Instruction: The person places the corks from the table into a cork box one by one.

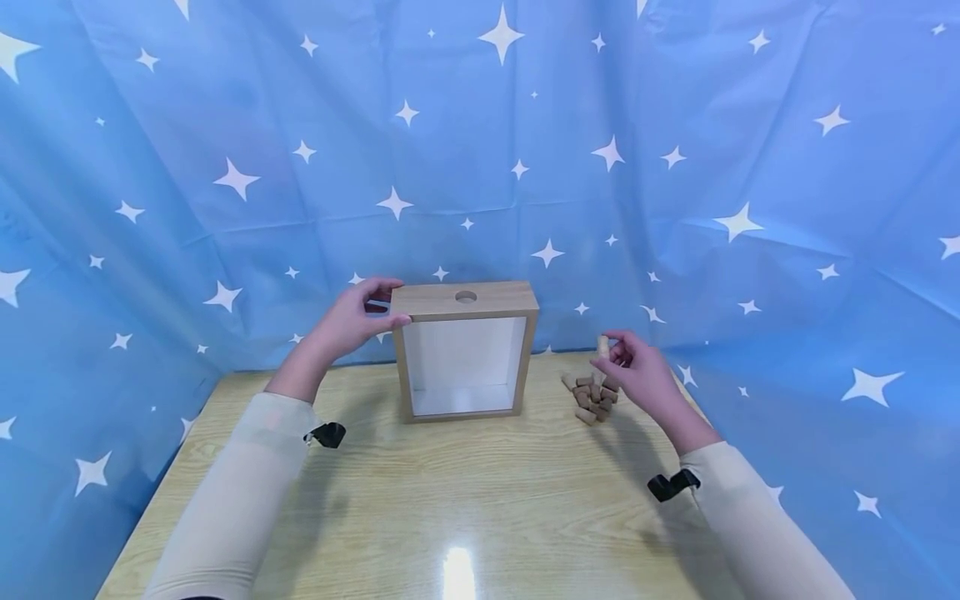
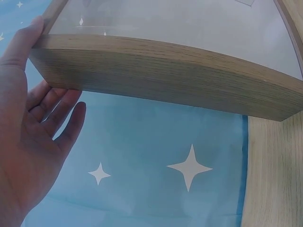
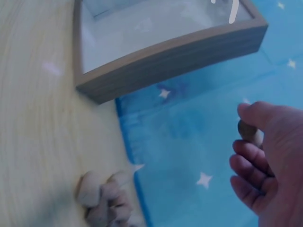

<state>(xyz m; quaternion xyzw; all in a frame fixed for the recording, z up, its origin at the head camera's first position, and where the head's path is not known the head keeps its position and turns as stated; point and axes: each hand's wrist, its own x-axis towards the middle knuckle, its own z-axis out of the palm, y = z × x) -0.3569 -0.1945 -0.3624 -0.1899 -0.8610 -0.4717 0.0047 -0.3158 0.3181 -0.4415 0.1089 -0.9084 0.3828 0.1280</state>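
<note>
The wood-grain table (image 1: 480, 475) bears an upright wooden-framed box (image 1: 465, 358) at the person's twelve o'clock, piled corks (image 1: 582, 400) at one.

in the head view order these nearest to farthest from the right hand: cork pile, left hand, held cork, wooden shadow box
1. Held cork: pinched in the right hand's fingers
2. Cork pile: on the table, just below that hand
3. Wooden shadow box: to its left, mid-table
4. Left hand: beyond, at the box's left top corner
</note>
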